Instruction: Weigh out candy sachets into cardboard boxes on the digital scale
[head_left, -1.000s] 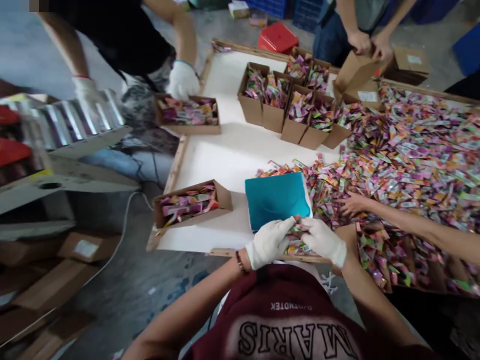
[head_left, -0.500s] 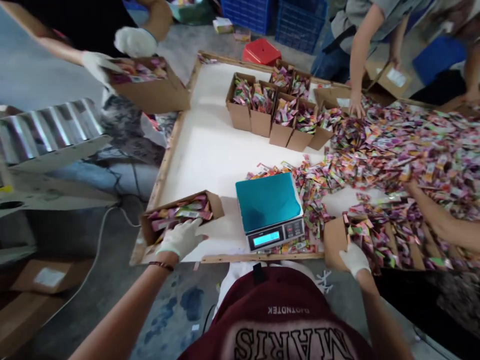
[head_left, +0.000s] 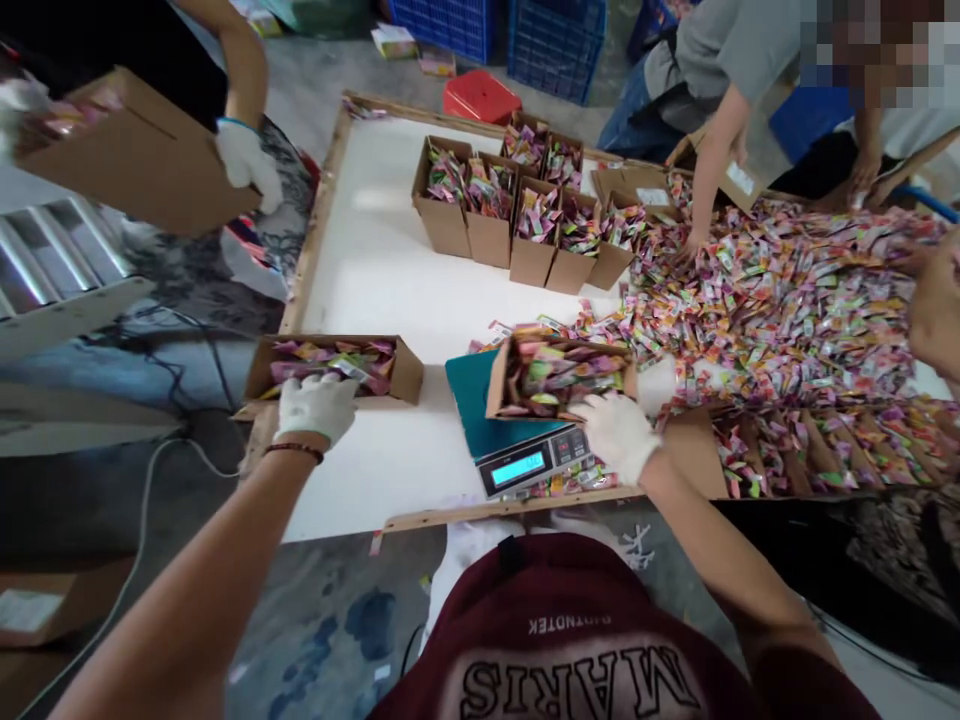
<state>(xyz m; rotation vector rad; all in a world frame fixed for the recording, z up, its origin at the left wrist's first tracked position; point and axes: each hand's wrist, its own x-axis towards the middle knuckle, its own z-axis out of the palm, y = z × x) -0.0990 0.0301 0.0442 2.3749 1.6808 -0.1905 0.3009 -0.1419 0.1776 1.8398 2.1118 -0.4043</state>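
Box (head_left: pixel 498 380) in R hand (head_left: pixel 619 437), over scale (head_left: pixel 470 402)

We could slip a hand across the white worktop (head_left: pixel 364 265) between the box (head_left: pixel 409 374) at our left hand (head_left: pixel 318 407) and the scale (head_left: pixel 466 395); upright cartons (head_left: pixel 532 262) stand in the way beyond, heaped packets (head_left: pixel 787 290) to the right.

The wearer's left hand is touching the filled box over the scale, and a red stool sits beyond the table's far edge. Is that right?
Not quite: the head view shows the wearer's right hand touching the filled box over the scale; the left hand is at another box further left. The red stool does sit beyond the far edge of the table.
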